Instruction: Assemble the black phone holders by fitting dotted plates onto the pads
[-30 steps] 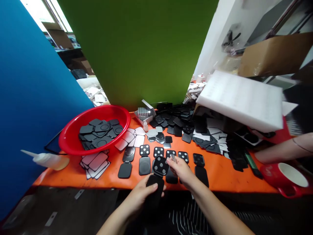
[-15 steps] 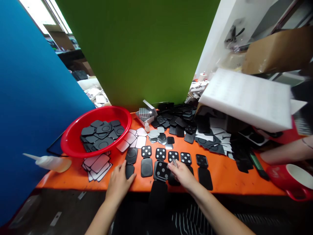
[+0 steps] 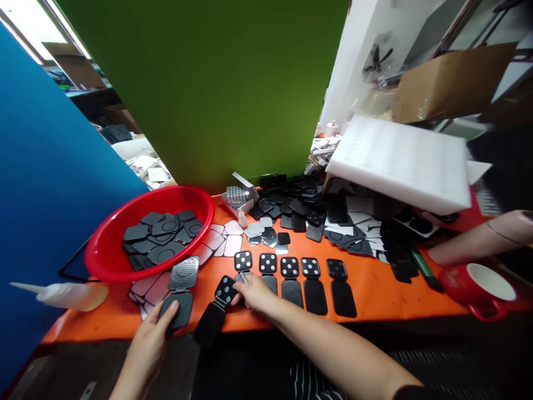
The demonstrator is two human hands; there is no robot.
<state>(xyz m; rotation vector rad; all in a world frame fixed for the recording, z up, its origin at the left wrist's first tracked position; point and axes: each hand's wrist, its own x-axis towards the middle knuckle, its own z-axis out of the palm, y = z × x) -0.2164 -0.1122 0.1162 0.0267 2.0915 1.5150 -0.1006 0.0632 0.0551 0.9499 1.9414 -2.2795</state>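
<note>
My left hand [image 3: 147, 341] grips the lower panel of a hinged black two-panel piece [image 3: 179, 312], thumb on top; its ridged upper panel [image 3: 184, 273] catches the light. My right hand [image 3: 256, 294] is closed, with a small silvery stick-like thing [image 3: 243, 278] at its fingertips. Against those fingers lies a hinged dotted piece [image 3: 225, 290], tilted, its plain black panel [image 3: 210, 322] reaching past the table edge. Behind and to the right, several hinged pieces [image 3: 315, 297] stand in a row, their upper panels [image 3: 289, 266] bearing light dots. My right hand partly covers the leftmost ones.
A red basin [image 3: 97, 261] of black panels [image 3: 164, 228] stands left, beside a squeeze bottle [image 3: 70, 294]. Silvery plates [image 3: 262, 230], a small bottle [image 3: 242, 218] and an open box [image 3: 239, 197] lie behind. A red mug [image 3: 458, 286] and a white foam block [image 3: 400, 161] are right.
My left hand has closed on the hinged piece and brought it left and toward me. My right hand has moved left with the silvery thing, and the dotted piece has shifted left and tilted.
</note>
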